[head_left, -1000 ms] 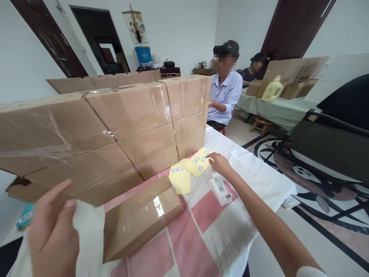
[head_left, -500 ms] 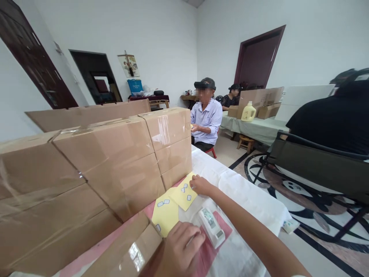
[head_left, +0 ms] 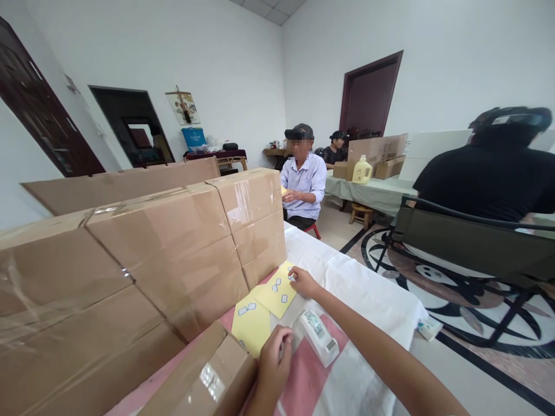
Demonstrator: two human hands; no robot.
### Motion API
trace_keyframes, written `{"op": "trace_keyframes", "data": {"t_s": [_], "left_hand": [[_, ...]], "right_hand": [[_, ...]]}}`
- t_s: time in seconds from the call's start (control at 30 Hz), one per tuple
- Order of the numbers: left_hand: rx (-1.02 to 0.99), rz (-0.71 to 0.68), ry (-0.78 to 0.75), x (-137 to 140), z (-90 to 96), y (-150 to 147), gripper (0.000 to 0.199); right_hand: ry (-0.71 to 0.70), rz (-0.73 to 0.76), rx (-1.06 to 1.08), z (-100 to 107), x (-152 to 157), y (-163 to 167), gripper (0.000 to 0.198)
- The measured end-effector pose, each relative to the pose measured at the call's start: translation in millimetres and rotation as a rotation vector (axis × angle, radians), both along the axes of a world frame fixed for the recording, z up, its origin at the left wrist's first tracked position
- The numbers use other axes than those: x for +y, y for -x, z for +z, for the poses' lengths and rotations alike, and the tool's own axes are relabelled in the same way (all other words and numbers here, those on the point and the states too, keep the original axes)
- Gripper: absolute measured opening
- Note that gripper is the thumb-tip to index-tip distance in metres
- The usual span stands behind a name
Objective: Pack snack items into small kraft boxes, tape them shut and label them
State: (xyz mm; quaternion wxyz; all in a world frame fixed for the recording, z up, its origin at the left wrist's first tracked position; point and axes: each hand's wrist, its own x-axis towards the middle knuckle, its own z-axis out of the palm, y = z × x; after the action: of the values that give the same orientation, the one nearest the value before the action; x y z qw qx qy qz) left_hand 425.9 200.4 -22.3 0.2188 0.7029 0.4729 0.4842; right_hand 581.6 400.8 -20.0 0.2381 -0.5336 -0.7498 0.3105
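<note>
Head view: Beside the right end of a wall of cardboard boxes [head_left: 191,248], a person's right hand [head_left: 301,282] bends over a yellow sheet [head_left: 272,300], finger and thumb drawn narrow at a small blue-edged shape [head_left: 291,276]. Whether anything is pinched there cannot be told. The left hand [head_left: 277,349], its fingers loosely curled, lies farther out from the wall at the edge of a second yellow sheet [head_left: 251,329]; its grip is unclear too. Both sheets lie just in front of the wall, the two overlapping or meeting.

The step in hand appears to be fine fingertip work on the farther sheet, and the next move would call for a light, exact touch that leaves the paper flat.

A white device [head_left: 318,338] rests farther from the wall than the sheets, and a taped carton [head_left: 203,375] sits before its middle. White and pink cloth covers the table [head_left: 359,294]. Past the wall's right end sits a person in a pale shirt [head_left: 303,179]; deeper in the room stands a yellow jug [head_left: 362,171], and well to the wall's right a person in black [head_left: 481,179] sits facing away.
</note>
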Motion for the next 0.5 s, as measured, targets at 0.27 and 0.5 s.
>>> {"op": "trace_keyframes", "data": {"t_s": [0.27,0.5], "left_hand": [[0.332,-0.142,-0.304,-49.6,55.7,7.5,0.022],[0.635,0.290,-0.208,-109.0,123.3,119.7,0.030]], "right_hand": [[0.067,0.011,0.233,49.6,-45.2,20.2,0.016],[0.157,0.222,0.591,91.3,-110.8,66.4,0.036]]}}
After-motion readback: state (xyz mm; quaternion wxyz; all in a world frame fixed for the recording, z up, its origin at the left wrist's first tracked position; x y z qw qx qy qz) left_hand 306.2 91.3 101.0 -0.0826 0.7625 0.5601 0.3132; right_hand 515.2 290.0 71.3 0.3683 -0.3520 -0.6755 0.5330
